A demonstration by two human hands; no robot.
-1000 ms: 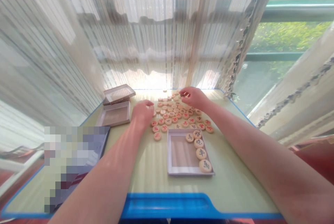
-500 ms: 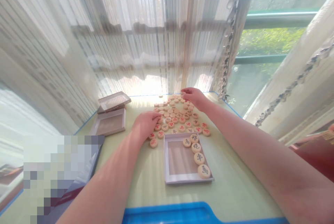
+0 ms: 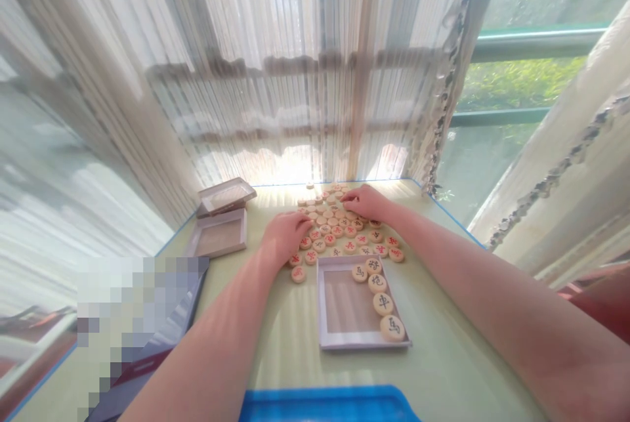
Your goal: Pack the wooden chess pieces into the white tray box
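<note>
Round wooden Chinese chess pieces point(image 3: 350, 247) with red or black characters lie in a loose heap on the table, some blank side up. My left hand point(image 3: 287, 236) rests at the heap's left edge, fingers bent together against the pieces; whatever is under the fingertips is hidden. At the far right of the heap, my right hand point(image 3: 368, 203) has its thumb and fingers drawn together low over the pieces, and anything between them is hidden. Nearer me lies a shallow open box point(image 3: 323, 304) with several black-character pieces point(image 3: 382, 304) along its right side and top corner.
Two more shallow boxes, an open box point(image 3: 245, 230) and a tilted box point(image 3: 226, 195), lie at the left. A dark flat object point(image 3: 189, 307), partly pixelated, is at the near left. A blue tray point(image 3: 325, 404) sits at the front edge. Curtains point(image 3: 275, 100) hang behind the table.
My right hand has come lower and nearer from the heap's far edge, where a piece showed at its fingertips. My left hand stays at the left edge. The whole view has shifted slightly.
</note>
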